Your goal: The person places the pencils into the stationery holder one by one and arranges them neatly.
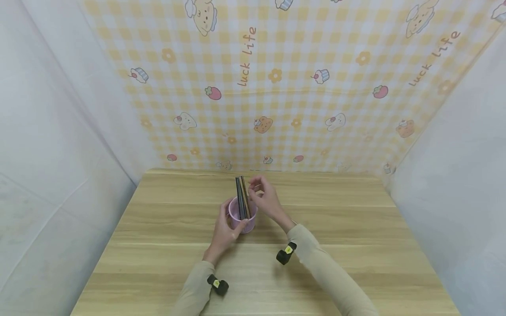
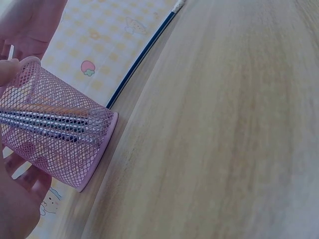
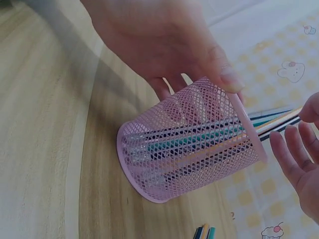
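A pink mesh pen cup [image 1: 243,226] stands on the table with several pencils [image 1: 241,197] in it, dark, teal and yellow-orange, their upper ends leaning out past the rim. My left hand [image 1: 225,232] grips the cup from the left, thumb at the near side of the rim and fingers around the far side. Beside the pencils' upper ends is my right hand [image 1: 266,199], its fingers bent and spread apart. In the right wrist view, the fingertips of the right hand [image 3: 304,159] come right up to the pencils, with nothing pinched between thumb and fingers.
A dark blue pencil [image 2: 144,55] with a white end lies along the table's back edge. Dark, orange and teal ends [image 3: 204,232] show behind the cup in the right wrist view. A yellow checked cloth [image 1: 272,101] hangs behind the wooden table [image 1: 336,219], with white sheets at both sides.
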A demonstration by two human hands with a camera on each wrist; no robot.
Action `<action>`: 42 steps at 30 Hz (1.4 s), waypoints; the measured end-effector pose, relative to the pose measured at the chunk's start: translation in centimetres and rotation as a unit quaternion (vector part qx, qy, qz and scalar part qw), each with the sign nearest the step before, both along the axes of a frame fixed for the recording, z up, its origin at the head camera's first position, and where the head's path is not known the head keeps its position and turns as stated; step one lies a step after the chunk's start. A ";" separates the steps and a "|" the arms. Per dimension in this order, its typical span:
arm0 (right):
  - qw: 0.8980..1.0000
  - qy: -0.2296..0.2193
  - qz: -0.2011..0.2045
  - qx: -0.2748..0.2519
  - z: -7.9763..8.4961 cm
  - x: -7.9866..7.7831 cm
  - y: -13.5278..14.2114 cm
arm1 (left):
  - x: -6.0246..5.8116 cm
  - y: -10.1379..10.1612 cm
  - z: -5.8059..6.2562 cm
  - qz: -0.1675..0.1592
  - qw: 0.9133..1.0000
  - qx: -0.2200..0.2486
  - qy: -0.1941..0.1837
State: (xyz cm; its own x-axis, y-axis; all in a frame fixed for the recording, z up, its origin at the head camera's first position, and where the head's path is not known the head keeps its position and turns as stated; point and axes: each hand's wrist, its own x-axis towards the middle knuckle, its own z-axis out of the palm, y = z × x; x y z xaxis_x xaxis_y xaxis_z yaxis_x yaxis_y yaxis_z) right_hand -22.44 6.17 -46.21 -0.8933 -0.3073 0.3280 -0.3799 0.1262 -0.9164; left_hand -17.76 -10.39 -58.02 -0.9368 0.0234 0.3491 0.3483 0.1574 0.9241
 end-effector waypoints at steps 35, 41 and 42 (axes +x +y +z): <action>0.986 -0.017 -0.076 0.146 -7.0 -4.9 5.8 | 1.7 0.3 4.0 0.008 1.000 -0.026 0.006; 0.984 -0.017 -0.059 0.168 -7.6 -5.0 7.0 | 0.5 0.3 1.2 0.018 1.000 -0.024 0.003; 0.983 -0.024 -0.058 0.173 -7.8 -5.0 7.2 | 0.3 0.2 0.7 0.018 1.000 -0.022 0.001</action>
State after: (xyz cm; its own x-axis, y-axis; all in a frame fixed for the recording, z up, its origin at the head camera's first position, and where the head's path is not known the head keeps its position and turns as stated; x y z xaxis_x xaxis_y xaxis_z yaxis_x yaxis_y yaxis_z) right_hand -27.44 13.35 -54.00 -0.9405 -0.2884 0.1796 -0.3029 0.4726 -0.8276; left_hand -17.43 -10.14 -57.35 -0.9365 0.0044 0.3505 0.3436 0.2098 0.9154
